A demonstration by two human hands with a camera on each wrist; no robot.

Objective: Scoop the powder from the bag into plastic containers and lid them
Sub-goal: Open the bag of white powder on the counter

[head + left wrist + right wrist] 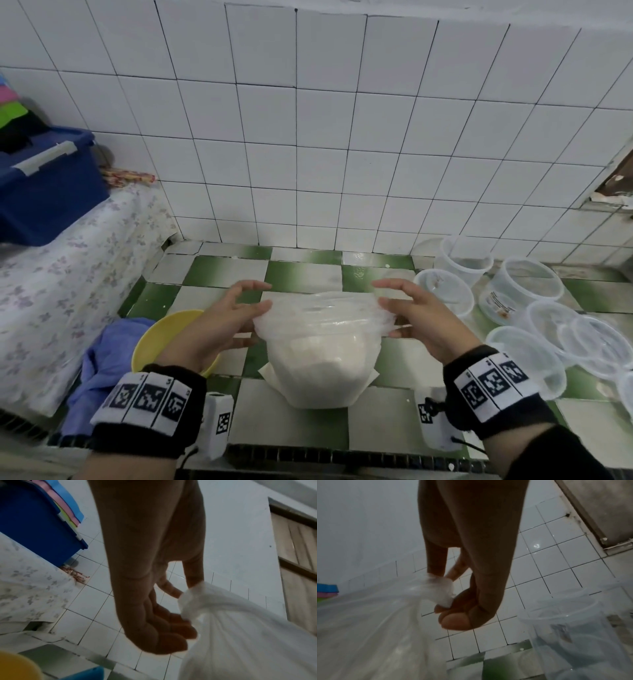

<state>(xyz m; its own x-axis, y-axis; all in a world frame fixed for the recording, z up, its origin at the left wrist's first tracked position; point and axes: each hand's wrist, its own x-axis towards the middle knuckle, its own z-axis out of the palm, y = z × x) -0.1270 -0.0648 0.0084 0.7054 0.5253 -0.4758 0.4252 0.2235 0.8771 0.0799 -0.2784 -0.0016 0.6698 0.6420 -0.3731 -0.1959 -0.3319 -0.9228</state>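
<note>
A clear plastic bag (323, 356) of white powder stands on the green-and-white checkered counter (301, 270), its mouth stretched wide. My left hand (239, 315) pinches the bag's left rim (190, 601) between thumb and fingers. On the other side my right hand (404, 311) pinches the right rim (441, 589) the same way. Several empty clear plastic containers (524, 284) and lids (527, 356) lie at the right; one container (573, 635) shows close to the right hand.
A yellow bowl (161, 339) sits left of the bag, beside a crumpled blue cloth (106, 363). A blue storage bin (44, 185) rests on a floral-covered surface (58, 294) at the left. White tiled wall (325, 137) rises behind the counter.
</note>
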